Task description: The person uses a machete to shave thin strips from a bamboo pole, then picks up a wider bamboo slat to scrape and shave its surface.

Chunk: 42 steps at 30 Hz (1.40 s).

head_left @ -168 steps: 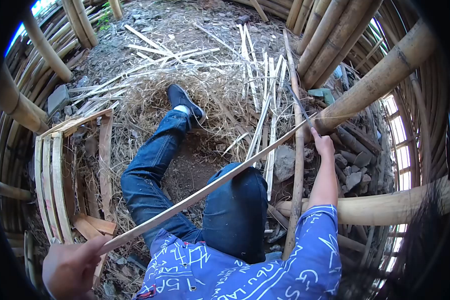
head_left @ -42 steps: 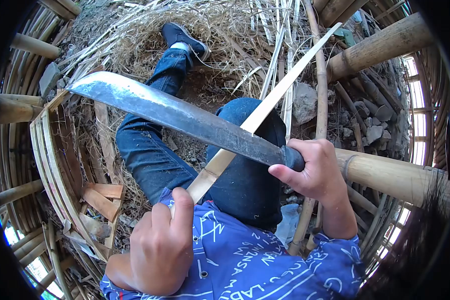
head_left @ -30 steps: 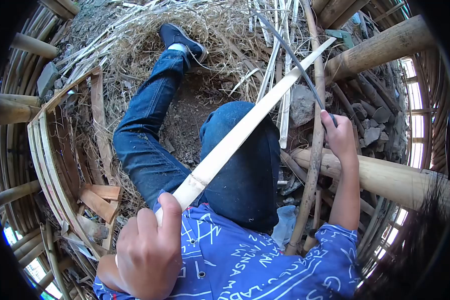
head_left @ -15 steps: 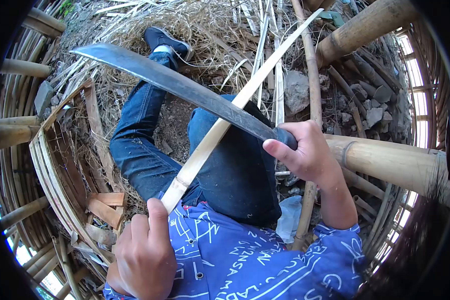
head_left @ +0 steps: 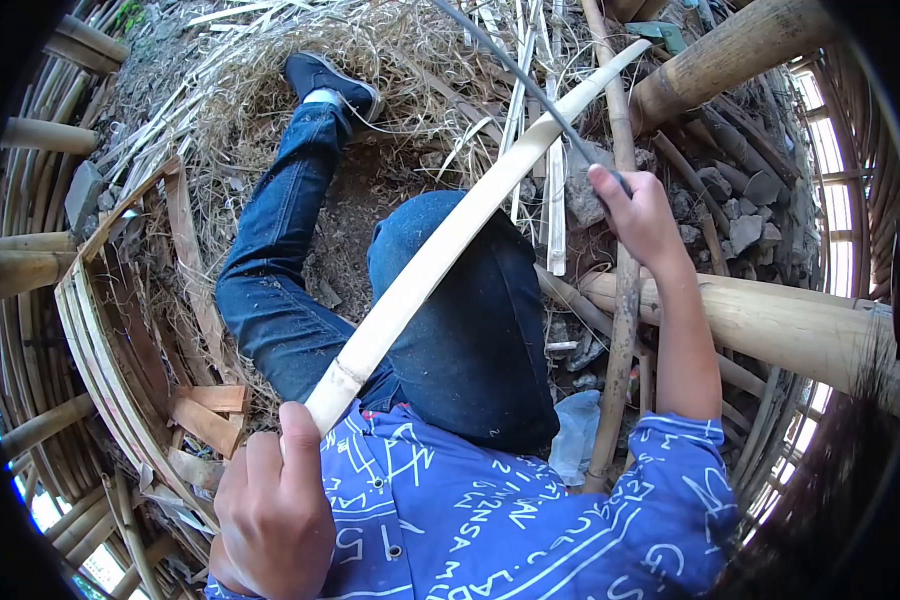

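Note:
A long pale bamboo strip (head_left: 425, 270) runs diagonally from the lower left to the upper right, passing over my bent knee. Its lower end is in my closed left hand (head_left: 275, 500), thumb pressed along the top. My right hand (head_left: 638, 215) is wrapped round the handle of a long machete (head_left: 515, 70), whose blade is seen nearly edge-on and points to the upper left. The blade crosses the strip near its far part; whether the two touch I cannot tell. Most of the handle is hidden by my fingers.
Thick bamboo poles (head_left: 750, 318) lie at the right, with a thinner upright pole (head_left: 622, 340) beside my knee. Rubble (head_left: 745, 225) is behind them. Shavings (head_left: 240, 110) cover the ground near my shoe (head_left: 330, 85). Bent strips (head_left: 105, 370) lean at the left.
My right hand has moved up and away with the machete, and the blade has turned from broadside to nearly edge-on, farther along the strip. My left hand and the strip's lower end have shifted slightly left.

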Available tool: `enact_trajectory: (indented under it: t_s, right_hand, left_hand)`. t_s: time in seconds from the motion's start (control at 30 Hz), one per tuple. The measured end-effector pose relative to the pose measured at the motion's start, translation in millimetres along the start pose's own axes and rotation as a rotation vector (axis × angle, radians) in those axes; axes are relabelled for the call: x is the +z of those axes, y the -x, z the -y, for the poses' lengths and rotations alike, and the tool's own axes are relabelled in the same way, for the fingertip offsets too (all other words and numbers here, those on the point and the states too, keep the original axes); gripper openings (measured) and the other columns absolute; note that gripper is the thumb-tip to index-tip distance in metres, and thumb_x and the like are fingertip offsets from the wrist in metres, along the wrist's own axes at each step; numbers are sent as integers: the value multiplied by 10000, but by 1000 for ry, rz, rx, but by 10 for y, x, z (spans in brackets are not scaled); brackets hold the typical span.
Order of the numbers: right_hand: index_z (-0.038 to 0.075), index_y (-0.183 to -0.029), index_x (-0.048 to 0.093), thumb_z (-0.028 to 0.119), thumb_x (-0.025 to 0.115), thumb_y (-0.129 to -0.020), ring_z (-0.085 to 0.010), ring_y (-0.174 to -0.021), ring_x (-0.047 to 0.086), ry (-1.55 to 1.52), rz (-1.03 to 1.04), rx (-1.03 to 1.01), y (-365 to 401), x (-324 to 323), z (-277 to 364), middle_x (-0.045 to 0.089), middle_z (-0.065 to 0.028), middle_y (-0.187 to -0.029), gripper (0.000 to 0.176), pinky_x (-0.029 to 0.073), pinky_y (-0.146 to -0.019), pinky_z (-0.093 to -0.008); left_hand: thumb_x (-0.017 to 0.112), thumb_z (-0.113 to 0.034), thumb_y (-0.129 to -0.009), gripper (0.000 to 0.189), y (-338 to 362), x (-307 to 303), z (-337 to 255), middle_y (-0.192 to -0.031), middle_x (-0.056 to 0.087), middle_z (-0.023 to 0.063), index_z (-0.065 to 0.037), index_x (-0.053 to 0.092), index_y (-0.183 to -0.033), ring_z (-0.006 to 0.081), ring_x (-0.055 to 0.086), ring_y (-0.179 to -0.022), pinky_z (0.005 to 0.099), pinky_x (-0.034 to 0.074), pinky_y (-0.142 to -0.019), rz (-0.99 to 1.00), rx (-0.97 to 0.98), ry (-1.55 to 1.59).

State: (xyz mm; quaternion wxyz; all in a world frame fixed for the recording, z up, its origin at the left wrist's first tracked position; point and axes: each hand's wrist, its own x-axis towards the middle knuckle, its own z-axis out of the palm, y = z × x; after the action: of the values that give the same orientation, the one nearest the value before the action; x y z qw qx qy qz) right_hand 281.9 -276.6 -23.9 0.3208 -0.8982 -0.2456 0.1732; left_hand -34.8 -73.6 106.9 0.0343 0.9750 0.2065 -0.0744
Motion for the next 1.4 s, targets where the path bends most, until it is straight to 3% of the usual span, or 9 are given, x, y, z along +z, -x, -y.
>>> enact_trajectory:
  t_s: [0.1, 0.2, 0.43, 0.5, 0.53, 0.6, 0.83, 1.07, 1.4]
  right_hand:
    - [-4, -565, 491, 609, 557, -889, -121, -497, 377, -11, -45, 52, -163, -2, -258, 387, -30, -484, 696, 338, -475, -324]
    - [-2, -558, 527, 642, 530, -886, -138, -491, 461, -93, -81, 154, -272, -21, -383, 432, -36, -475, 722, 378, -503, -333]
    - [14, -538, 566, 642, 537, -883, -143, -482, 521, -106, -218, 242, -529, -81, -738, 493, -37, -473, 717, 407, -512, -330]
    - [26, -531, 557, 647, 533, -884, -133, -473, 516, -142, -211, 231, -489, -67, -681, 496, -31, -474, 715, 399, -494, -318]
    - [38, -525, 547, 653, 529, -886, -123, -465, 511, -175, -201, 222, -438, -50, -630, 499, -24, -476, 713, 390, -476, -306]
    - [49, -527, 541, 659, 527, -885, -113, -459, 503, -231, -178, 183, -274, 12, -407, 496, -14, -478, 708, 373, -459, -296]
    - [22, -589, 592, 668, 579, -843, -135, -464, 528, -255, 23, -56, 263, 237, 480, 488, -37, -471, 694, 397, -456, -307]
    - [28, -610, 623, 620, 664, -787, -329, -517, 624, -38, 167, -244, 537, 247, 1001, 560, -154, -507, 619, 500, -534, -410]
    - [5, -610, 586, 564, 730, -750, -312, -474, 582, 35, 217, -256, 660, 227, 1084, 498, -149, -491, 594, 455, -488, -369]
  left_hand:
    - [510, -297, -999, 294, 59, -35, 48, -972, 639, 175, -105, 609, -1199, 331, 611, -666, 434, 503, -556, 19, -148, 53]
    - [542, -30, -770, 380, -13, 32, 68, -722, 534, 171, 66, 560, -1137, 354, 565, -629, 456, 398, -529, -49, 21, 9]
    - [559, 33, -830, 282, -9, 52, 137, -698, 536, 161, 22, 573, -1111, 335, 578, -583, 436, 421, -487, -64, 49, -43]
    - [568, -432, -957, 398, 47, 135, 253, -999, 659, 201, -122, 608, -1203, 345, 622, -663, 443, 510, -568, 180, -471, 541]
    - [568, -432, -957, 398, 11, 94, 221, -999, 659, 201, -122, 608, -1203, 345, 622, -663, 443, 510, -568, 181, -472, 535]
    - [542, -17, -886, 182, -120, -25, 122, -689, 551, 165, 3, 571, -1065, 344, 577, -573, 444, 426, -500, 40, -44, 32]
    - [570, -40, -886, 148, -201, -8, 264, -661, 552, 154, -9, 590, -1030, 344, 500, -553, 426, 389, -565, 93, -92, 231]
    - [558, -58, -899, 71, -266, -1, 310, -627, 556, 144, -36, 591, -958, 351, 541, -613, 429, 392, -622, 191, -176, 498]
    - [540, -63, -920, 72, -364, 63, 134, -602, 549, 198, -27, 557, -981, 411, 565, -569, 475, 400, -534, 165, -132, 570]
